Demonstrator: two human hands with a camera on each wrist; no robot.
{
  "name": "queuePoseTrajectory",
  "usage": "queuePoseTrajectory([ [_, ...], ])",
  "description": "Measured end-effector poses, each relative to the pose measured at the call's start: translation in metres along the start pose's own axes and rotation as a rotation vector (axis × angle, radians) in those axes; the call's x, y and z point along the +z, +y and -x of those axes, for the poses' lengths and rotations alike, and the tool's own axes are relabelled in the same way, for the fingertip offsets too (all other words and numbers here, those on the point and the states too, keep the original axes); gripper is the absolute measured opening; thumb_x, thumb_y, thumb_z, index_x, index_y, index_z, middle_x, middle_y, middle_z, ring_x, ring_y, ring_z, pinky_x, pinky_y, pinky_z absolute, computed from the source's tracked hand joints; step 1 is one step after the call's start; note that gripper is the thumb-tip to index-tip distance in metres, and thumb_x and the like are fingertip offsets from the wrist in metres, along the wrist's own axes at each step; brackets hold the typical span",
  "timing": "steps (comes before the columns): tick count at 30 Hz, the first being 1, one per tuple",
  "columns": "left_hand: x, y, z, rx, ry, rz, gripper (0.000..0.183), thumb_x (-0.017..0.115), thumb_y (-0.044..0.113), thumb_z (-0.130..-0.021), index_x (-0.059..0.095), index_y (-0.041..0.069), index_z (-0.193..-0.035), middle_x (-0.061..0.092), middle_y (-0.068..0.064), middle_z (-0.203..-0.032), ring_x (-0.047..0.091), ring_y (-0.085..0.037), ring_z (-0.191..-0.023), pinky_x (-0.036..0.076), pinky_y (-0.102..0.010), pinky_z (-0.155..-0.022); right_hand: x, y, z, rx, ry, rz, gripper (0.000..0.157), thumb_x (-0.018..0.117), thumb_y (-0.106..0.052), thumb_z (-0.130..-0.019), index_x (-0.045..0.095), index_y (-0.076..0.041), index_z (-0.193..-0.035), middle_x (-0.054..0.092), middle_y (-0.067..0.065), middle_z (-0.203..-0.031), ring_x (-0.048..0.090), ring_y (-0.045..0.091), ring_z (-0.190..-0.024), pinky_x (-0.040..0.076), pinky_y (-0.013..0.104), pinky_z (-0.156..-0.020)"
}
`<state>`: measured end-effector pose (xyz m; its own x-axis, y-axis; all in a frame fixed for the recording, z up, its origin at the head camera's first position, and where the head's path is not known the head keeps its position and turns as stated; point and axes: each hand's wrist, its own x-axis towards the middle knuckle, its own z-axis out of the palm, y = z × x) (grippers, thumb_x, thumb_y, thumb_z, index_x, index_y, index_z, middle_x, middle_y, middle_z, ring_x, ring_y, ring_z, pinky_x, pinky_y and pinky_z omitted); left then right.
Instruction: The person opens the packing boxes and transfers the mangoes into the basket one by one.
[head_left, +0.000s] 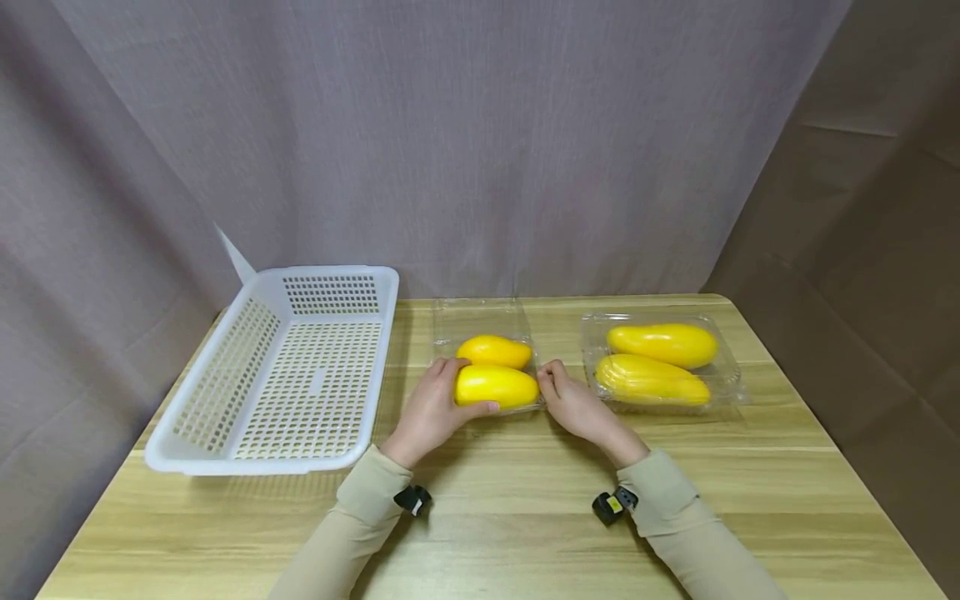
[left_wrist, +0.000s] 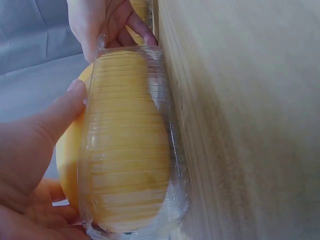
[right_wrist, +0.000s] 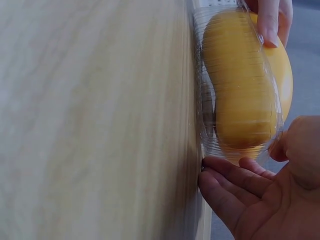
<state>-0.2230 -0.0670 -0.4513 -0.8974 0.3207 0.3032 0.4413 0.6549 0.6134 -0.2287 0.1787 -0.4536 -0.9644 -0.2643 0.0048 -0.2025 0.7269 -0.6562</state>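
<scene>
A clear plastic clamshell box (left_wrist: 175, 165) with its lid (head_left: 476, 315) laid back stands at the middle of the table. Two yellow mangoes lie in it, a front mango (head_left: 495, 387) and a back mango (head_left: 495, 352). My left hand (head_left: 435, 408) grips the front mango at its left end, thumb along the near side and fingers over the far side. At the box's right end, my right hand (head_left: 573, 408) pinches the rim between its thumb (right_wrist: 280, 149) and curled fingers. Through the ribbed wall the front mango shows in both wrist views.
Right of my right hand, a second clear plastic box (head_left: 723, 379) holds two more yellow mangoes (head_left: 663, 344). A large white perforated basket (head_left: 386, 367) stands on the left of the wooden table (head_left: 517, 517). Grey curtains (head_left: 480, 150) hang behind the table's far edge.
</scene>
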Motion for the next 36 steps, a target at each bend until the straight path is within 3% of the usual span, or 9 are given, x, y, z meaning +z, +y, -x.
queuePoseTrajectory([
  [17, 0.0029, -0.0031, 0.0004, 0.017, 0.030, 0.031, 0.074, 0.081, 0.043, -0.083, 0.053, -0.003, -0.134, 0.061, -0.017, -0.122, 0.060, -0.026, -0.103, 0.051, -0.040, -0.089, -0.0007, 0.0016, 0.0009, -0.015, -0.018, -0.014, 0.028, 0.030, -0.023, -0.112, 0.043, 0.000, -0.118, 0.043, 0.005, -0.073, 0.035, 0.016, -0.058, 0.031, 0.028, -0.051],
  [36, 0.0036, -0.0044, 0.0014, 0.030, 0.049, 0.038, 0.072, 0.080, 0.043, -0.084, 0.054, -0.003, -0.133, 0.060, -0.016, -0.120, 0.059, -0.026, -0.101, 0.051, -0.041, -0.090, 0.0004, 0.0028, 0.0003, -0.010, -0.009, -0.003, 0.027, 0.029, -0.024, -0.112, 0.043, -0.001, -0.118, 0.043, 0.006, -0.073, 0.037, 0.017, -0.058, 0.033, 0.030, -0.051],
])
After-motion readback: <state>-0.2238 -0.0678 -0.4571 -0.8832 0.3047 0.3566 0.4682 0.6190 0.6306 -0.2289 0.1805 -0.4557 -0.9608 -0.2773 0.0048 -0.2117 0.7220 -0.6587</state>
